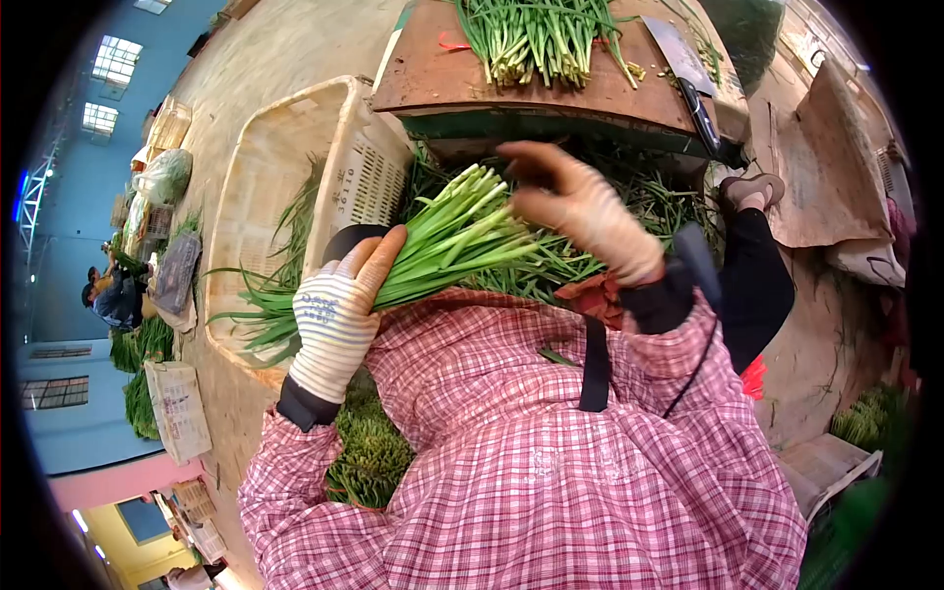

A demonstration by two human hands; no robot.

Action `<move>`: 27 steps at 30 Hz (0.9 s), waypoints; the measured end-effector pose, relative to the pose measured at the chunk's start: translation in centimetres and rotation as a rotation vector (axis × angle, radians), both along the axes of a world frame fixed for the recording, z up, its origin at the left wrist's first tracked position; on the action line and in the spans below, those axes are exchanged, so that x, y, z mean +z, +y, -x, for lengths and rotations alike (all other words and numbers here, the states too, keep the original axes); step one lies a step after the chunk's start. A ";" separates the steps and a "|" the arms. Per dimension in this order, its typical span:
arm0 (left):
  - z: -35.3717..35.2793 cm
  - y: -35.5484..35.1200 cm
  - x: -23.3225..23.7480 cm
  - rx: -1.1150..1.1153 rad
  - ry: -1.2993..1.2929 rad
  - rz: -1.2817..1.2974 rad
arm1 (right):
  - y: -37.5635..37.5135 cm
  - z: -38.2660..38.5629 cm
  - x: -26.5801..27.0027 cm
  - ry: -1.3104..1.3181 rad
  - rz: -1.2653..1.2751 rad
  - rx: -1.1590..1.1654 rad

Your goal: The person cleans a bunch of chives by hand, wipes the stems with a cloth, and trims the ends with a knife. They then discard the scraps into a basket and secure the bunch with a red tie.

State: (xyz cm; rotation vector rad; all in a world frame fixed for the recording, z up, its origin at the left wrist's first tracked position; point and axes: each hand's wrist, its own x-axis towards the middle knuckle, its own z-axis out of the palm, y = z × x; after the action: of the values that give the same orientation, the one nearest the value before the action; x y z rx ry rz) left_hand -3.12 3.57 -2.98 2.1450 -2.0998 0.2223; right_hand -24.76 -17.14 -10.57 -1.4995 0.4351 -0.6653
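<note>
A bunch of long green stalks (442,246) lies across my lap, its pale cut ends pointing up and right, its leafy ends to the left. My left hand (339,305), in a striped glove with bare fingertips, is closed round the bunch near its middle. Just right of the cut ends is my right hand (585,211), gloved and blurred, with thumb and fingers apart and nothing visible between them. Above, a larger pile of stalks (536,44) rests on a brown board (423,74), with a red tie beside it.
A cleaver (678,59) with a black handle lies on the board's right side. A pale plastic crate (369,177) stands at my left. Loose leaves (669,197) cover the ground below the board. Another person (118,295) is at far left.
</note>
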 end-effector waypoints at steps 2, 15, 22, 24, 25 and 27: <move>-0.1 -0.4 0.0 -0.032 -0.081 0.043 | 1.1 -0.6 0.6 0.037 -0.184 -0.030; -0.7 -1.3 -0.5 -0.020 -0.202 -0.004 | -1.6 -0.3 -3.7 0.009 -0.112 -0.451; -0.1 -2.3 -0.9 -0.053 -0.226 0.034 | 0.2 -1.5 -0.8 0.444 0.451 -0.453; 0.2 -2.5 -1.0 -0.075 -0.241 0.047 | -1.3 -1.6 -2.5 0.226 -0.056 -0.203; 0.4 -2.7 -1.0 -0.092 -0.245 0.043 | -1.0 -1.6 -2.2 0.173 -0.151 -0.126; 0.6 -2.8 -1.2 -0.115 -0.245 0.038 | -1.0 -1.7 -2.5 0.138 -0.263 -0.092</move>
State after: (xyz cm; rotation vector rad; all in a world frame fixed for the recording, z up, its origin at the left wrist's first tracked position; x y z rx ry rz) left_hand -3.76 0.74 -4.23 2.0582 -2.3189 0.5322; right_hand -23.01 -18.10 -13.04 -1.2847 0.6749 -0.5543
